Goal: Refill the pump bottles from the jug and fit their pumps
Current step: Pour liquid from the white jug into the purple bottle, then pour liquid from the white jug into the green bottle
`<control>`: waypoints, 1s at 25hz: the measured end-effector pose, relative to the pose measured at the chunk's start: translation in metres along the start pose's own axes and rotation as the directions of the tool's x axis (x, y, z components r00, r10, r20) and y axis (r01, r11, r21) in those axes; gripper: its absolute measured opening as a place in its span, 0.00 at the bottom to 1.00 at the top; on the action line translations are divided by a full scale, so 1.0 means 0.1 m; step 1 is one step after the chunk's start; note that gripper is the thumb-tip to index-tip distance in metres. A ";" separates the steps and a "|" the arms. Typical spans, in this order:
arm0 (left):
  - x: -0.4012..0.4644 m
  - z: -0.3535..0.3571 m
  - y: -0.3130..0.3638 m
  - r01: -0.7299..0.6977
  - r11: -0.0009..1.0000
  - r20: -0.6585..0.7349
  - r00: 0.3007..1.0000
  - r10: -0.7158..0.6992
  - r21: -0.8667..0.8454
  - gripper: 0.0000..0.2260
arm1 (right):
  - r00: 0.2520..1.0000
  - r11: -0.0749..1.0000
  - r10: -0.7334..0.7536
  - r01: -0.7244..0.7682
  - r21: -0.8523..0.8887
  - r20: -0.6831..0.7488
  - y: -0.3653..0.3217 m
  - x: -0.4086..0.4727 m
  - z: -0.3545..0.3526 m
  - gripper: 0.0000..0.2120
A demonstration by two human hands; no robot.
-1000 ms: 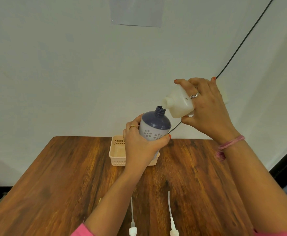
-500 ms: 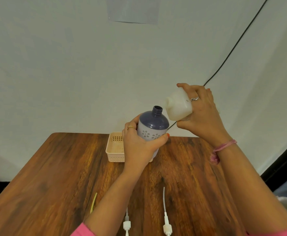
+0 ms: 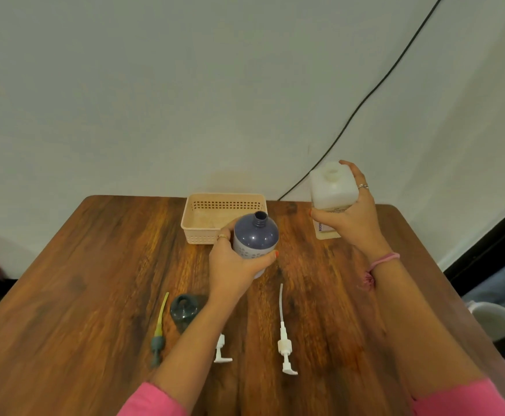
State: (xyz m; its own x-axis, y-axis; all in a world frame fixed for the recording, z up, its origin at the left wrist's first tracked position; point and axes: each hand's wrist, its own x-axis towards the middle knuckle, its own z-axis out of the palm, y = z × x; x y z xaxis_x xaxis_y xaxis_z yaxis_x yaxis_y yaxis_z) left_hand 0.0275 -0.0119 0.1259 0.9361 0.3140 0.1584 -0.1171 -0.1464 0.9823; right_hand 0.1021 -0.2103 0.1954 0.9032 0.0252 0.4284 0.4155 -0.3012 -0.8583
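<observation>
My left hand (image 3: pixel 234 264) grips a purple-topped bottle (image 3: pixel 255 237) with a flower pattern, upright and uncapped, on the wooden table (image 3: pixel 95 280). My right hand (image 3: pixel 351 216) grips the white jug (image 3: pixel 330 190), upright with its mouth open, at the table's back right. A small dark bottle (image 3: pixel 183 309) stands nearer me, partly behind my left forearm. Three pumps lie on the table: a yellow-tubed grey one (image 3: pixel 158 334), a white one (image 3: pixel 221 351) partly hidden by my arm, and another white one (image 3: pixel 284 340).
A beige slotted basket (image 3: pixel 224 205) sits at the back of the table behind the purple bottle. A black cable (image 3: pixel 365 100) runs down the wall to the table's back edge. A white seat (image 3: pixel 503 319) stands off the right side.
My right hand has tipped the jug from pouring angle back to upright and lowered it to the right. My left hand has lowered the purple bottle onto the table. The view tilted down.
</observation>
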 end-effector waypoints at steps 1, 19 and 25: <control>-0.05 0.01 -0.12 0.021 1.000 0.003 1.000 -0.021 0.018 0.34 | 1.000 1.000 0.025 -0.025 0.013 -0.015 0.08 -0.06 0.00 0.43; -0.57 0.23 -1.33 0.288 0.949 0.035 0.955 -0.294 0.127 0.33 | 0.977 0.977 0.212 -0.212 0.027 -0.009 0.78 -0.98 0.03 0.44; -0.57 0.21 -1.43 0.316 0.928 0.049 0.942 -0.331 0.199 0.43 | 0.972 0.972 0.234 -0.234 0.003 -0.008 0.85 -1.06 0.03 0.42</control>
State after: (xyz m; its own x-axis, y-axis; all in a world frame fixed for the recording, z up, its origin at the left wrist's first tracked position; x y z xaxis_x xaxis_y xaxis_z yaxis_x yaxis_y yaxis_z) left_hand -0.0022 -0.0283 -0.0260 0.9371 0.2982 -0.1812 0.2529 -0.2230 0.9414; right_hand 0.0422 -0.2353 0.0764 0.9744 -0.0539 0.2182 0.1930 -0.2963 -0.9354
